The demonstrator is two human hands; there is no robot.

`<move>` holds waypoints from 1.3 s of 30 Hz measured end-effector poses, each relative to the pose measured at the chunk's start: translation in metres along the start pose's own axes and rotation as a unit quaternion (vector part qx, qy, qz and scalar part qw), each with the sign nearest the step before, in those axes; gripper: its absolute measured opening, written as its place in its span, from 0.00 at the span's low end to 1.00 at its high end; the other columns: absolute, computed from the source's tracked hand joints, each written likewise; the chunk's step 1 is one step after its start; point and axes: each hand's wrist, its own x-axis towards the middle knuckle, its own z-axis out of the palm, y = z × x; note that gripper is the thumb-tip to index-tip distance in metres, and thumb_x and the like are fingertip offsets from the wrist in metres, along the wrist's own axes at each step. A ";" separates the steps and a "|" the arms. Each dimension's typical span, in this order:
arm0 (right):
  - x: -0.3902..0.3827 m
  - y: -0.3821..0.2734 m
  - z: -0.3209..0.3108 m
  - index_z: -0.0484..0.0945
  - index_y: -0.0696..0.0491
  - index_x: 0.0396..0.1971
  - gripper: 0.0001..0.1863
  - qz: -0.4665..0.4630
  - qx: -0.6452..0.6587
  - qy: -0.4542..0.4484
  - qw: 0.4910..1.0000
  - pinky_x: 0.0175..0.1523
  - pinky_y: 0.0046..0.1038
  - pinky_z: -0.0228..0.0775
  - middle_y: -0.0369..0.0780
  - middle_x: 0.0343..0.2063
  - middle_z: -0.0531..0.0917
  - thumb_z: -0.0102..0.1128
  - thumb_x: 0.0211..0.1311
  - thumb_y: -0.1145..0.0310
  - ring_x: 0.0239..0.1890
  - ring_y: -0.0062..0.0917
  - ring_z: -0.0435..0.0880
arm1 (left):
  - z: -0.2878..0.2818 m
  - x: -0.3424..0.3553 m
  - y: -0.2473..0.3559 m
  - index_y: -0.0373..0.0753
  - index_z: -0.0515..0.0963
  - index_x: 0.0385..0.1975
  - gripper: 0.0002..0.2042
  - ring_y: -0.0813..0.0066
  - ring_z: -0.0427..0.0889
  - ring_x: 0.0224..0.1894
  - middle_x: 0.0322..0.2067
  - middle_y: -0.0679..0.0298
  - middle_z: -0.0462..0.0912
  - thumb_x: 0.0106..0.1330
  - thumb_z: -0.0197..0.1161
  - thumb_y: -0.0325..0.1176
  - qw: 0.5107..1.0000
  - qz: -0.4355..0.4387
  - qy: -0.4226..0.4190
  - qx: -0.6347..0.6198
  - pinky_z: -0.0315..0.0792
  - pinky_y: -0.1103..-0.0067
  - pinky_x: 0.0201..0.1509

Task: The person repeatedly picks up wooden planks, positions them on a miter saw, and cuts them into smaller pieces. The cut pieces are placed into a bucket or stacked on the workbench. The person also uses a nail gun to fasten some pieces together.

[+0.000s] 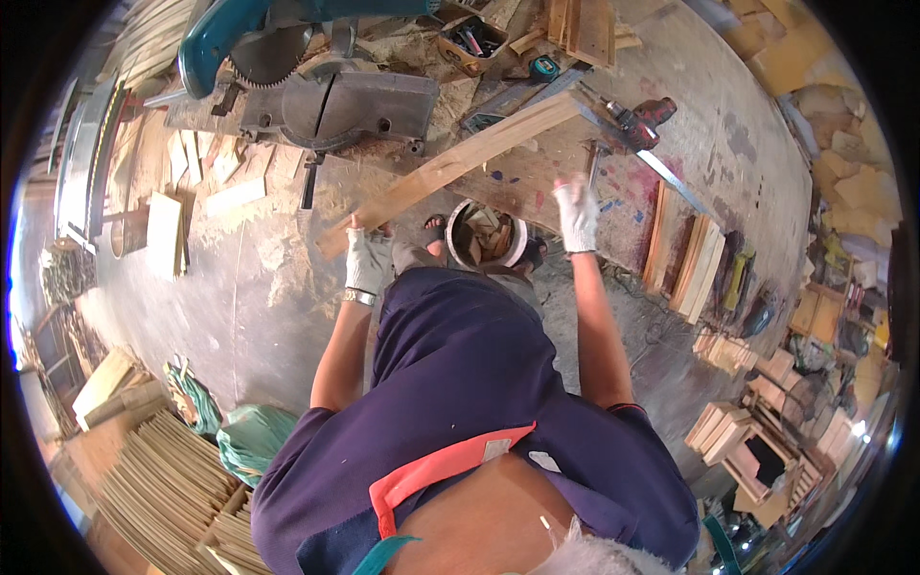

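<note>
A long wooden board [470, 153] slants from lower left to upper right across the bench edge. My left hand [369, 259], in a white glove with bare fingertips, grips its near end. My right hand [577, 216], gloved the same way, is raised at the bench edge, right of the board. Its fingers are blurred, and beside them is a thin dark rod-like tool [593, 165]; whether I hold it cannot be made out. At the board's far end lie a metal square [671, 180] and a red and black power drill [644, 123].
A teal miter saw [278, 57] stands at the back left. Behind the board are a tape measure [544, 67] and a box of small tools [472, 43]. Between my feet stands a bucket of wood offcuts [467, 257]. Wooden strips [697, 268] lean at the right; stacked slats [158, 479] lie lower left.
</note>
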 end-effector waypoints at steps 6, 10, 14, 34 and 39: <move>-0.067 -0.135 0.019 0.83 0.58 0.48 0.26 -0.046 0.249 -0.248 0.935 0.45 0.28 0.75 0.39 0.35 0.88 0.63 0.70 0.47 0.38 0.26 0.85 | 0.032 0.012 -0.001 0.38 0.73 0.55 0.25 0.66 0.84 0.42 0.46 0.58 0.83 0.73 0.62 0.54 0.965 -0.187 -0.133 0.130 0.83 0.73 0.43; -0.080 -0.173 -0.012 0.85 0.57 0.43 0.11 -0.032 0.169 -0.059 0.983 0.35 0.32 0.73 0.44 0.28 0.86 0.66 0.69 0.66 0.28 0.26 0.84 | 0.062 0.024 -0.027 0.28 0.72 0.55 0.27 0.56 0.88 0.40 0.41 0.46 0.83 0.75 0.60 0.51 0.825 -0.450 -0.307 0.154 0.86 0.70 0.46; -0.091 -0.166 -0.073 0.86 0.59 0.38 0.09 -0.200 0.052 0.030 0.978 0.36 0.32 0.75 0.45 0.28 0.86 0.65 0.70 0.67 0.30 0.34 0.87 | 0.082 0.006 -0.033 0.26 0.77 0.52 0.20 0.57 0.89 0.38 0.36 0.50 0.87 0.77 0.54 0.40 0.722 -0.405 -0.390 0.403 0.84 0.69 0.45; -0.250 -0.220 0.018 0.85 0.60 0.42 0.18 -0.009 0.046 -0.166 0.985 0.48 0.36 0.79 0.50 0.34 0.88 0.73 0.55 0.65 0.40 0.44 0.90 | 0.058 -0.049 0.197 0.46 0.76 0.57 0.32 0.61 0.76 0.61 0.51 0.63 0.78 0.51 0.74 0.49 0.116 0.350 -0.517 0.772 0.66 0.61 0.66; -0.249 -0.261 0.025 0.83 0.61 0.48 0.20 -0.137 0.092 -0.031 0.986 0.58 0.38 0.76 0.49 0.48 0.86 0.75 0.57 0.70 0.52 0.39 0.85 | 0.052 -0.009 0.242 0.45 0.76 0.45 0.25 0.60 0.80 0.51 0.43 0.64 0.79 0.44 0.74 0.40 0.192 0.430 -0.492 0.732 0.71 0.64 0.58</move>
